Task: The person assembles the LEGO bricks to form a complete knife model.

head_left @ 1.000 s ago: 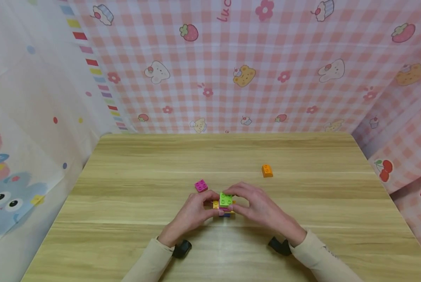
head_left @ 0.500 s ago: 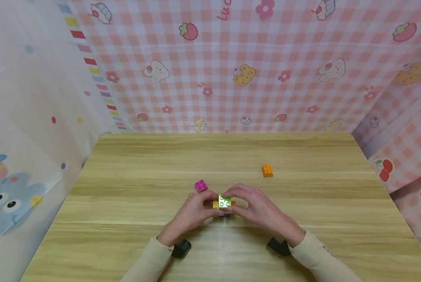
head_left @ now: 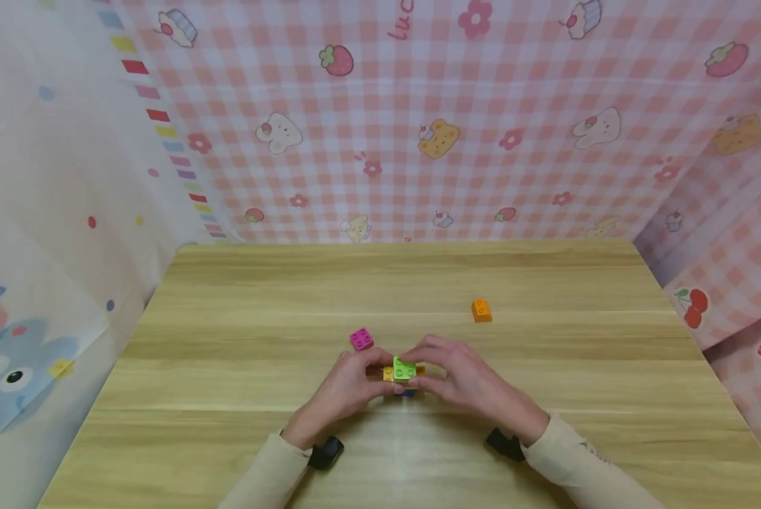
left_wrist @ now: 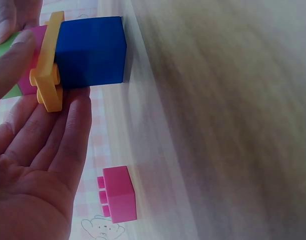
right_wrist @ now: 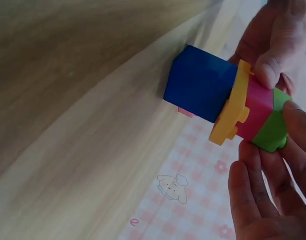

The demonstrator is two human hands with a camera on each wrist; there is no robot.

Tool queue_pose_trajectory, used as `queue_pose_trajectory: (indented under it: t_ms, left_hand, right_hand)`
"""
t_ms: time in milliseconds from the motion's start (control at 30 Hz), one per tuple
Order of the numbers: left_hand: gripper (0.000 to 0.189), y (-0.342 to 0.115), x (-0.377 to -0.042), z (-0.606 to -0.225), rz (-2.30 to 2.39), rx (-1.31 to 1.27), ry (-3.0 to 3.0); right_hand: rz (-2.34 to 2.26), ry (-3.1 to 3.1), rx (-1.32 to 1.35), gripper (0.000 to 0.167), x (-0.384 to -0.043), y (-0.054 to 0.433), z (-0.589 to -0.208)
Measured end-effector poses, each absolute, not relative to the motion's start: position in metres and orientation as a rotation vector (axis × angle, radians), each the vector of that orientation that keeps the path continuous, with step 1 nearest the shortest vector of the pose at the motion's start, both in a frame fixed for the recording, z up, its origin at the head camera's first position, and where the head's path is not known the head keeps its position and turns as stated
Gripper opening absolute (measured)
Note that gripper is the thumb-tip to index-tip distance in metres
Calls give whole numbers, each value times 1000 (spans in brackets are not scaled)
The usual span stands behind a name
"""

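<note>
A small tower of toy building bricks stands between both hands. Its blue brick (left_wrist: 93, 50) is lowest, at the tabletop, with a flat yellow plate (left_wrist: 48, 65) on top that juts out sideways. Above come a pink brick (right_wrist: 256, 107) and a green brick (head_left: 404, 370), which hides the pink one in the head view. My left hand (head_left: 349, 382) pinches the tower at the pink brick, thumb on the near side and fingers behind. From the other side, my right hand (head_left: 460, 371) pinches the green brick between thumb and fingers.
A loose pink brick (head_left: 361, 338) lies just behind my left hand. Farther back to the right is an orange brick (head_left: 481, 310) with a sloped side. The wooden table (head_left: 259, 297) meets a checked pink cloth (head_left: 380, 92) along its back edge.
The green brick has shifted slightly toward me, covering the strip of pink that showed beneath it. Both hands keep their grip nearly in place, and the head view has tilted a little.
</note>
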State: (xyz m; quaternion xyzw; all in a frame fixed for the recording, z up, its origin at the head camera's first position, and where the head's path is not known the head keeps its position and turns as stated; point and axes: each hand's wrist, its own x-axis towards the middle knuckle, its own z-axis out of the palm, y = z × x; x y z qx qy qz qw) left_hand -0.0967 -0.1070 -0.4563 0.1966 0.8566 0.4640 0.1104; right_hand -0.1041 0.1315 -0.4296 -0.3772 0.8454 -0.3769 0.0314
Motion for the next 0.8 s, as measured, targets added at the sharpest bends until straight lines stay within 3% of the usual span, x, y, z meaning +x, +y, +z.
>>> queue_pose_trajectory:
  t_ms: [233, 500, 800]
  left_hand:
    - [29, -107, -95, -458, 1351, 600, 2545]
    - [33, -106, -92, -457, 1368, 646, 2538]
    - [46, -116, -89, -451, 1288, 667, 2568]
  right_hand:
    - [-1119, 2673, -1159, 33, -101, 130, -432]
    - [-1233, 2630, -884, 46, -94, 129, -435]
    - [-1187, 2675, -841, 34, -93, 129, -436]
